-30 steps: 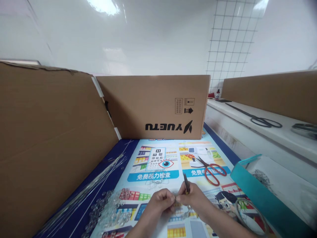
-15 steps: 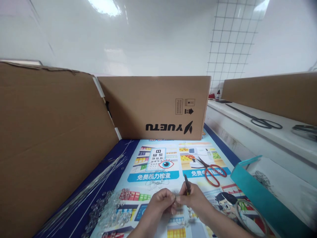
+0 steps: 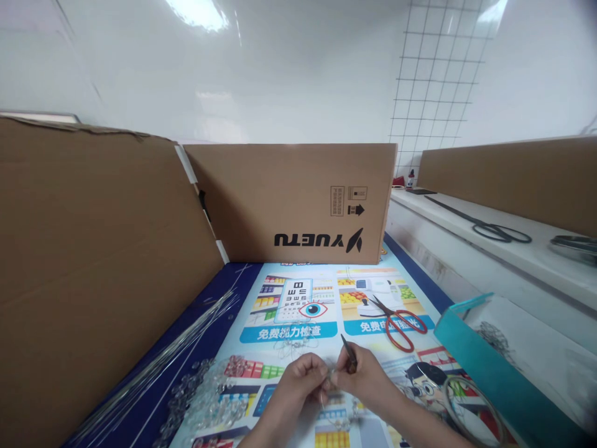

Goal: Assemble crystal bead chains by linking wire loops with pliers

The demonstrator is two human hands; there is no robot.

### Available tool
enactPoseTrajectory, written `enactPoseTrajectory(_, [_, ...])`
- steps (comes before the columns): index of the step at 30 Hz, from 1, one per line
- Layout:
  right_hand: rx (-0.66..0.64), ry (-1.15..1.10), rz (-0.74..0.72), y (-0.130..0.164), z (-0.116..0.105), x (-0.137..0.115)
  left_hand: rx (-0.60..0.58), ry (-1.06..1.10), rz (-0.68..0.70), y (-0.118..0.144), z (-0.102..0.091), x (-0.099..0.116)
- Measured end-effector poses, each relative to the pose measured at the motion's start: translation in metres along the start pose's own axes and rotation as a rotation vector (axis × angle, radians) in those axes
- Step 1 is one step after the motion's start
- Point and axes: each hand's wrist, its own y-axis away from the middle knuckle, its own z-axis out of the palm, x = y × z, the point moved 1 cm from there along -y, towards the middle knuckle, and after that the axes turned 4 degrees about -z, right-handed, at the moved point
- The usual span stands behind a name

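My left hand (image 3: 301, 378) and my right hand (image 3: 362, 378) meet at the bottom middle of the view, fingertips pinched together on a small clear bead piece with thin wire (image 3: 329, 376). My right hand also grips a dark slim tool (image 3: 349, 353) whose tip points up and to the left. A pile of clear beads (image 3: 205, 395) lies just left of my left hand on the printed mat (image 3: 298, 311). A small tangle of wire links (image 3: 293, 342) rests on the mat just beyond my hands.
Red-handled scissors (image 3: 398, 320) lie on the mat to the right. Long thin wires (image 3: 163, 358) run along the left. Cardboard panels (image 3: 289, 199) wall in the back and left. A teal box (image 3: 494, 367) stands at right, a wire ring (image 3: 471, 404) beside it. Black scissors (image 3: 489, 227) lie on the white ledge.
The dark tool in my right hand has tilted, its tip now leaning further left and lower. Both hands stay pinched together at the same spot.
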Motion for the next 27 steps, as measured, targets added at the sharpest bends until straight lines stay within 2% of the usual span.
enactPoseTrajectory(8, [0.001, 0.065, -0.01, 0.0, 0.002, 0.004, 0.008, -0.081, -0.006, -0.001, -0.003, 0.0])
enactPoseTrajectory(16, [-0.018, 0.132, -0.023, 0.003, 0.0, -0.005, 0.045, -0.137, 0.039, -0.001, -0.001, 0.003])
enactPoseTrajectory(22, [-0.045, 0.152, -0.025, 0.003, -0.001, -0.008, 0.069, -0.134, 0.08, -0.002, 0.003, 0.003])
enactPoseTrajectory(27, [-0.051, 0.192, -0.024, 0.002, -0.003, -0.007, 0.04, -0.11, 0.06, -0.002, 0.002, 0.003])
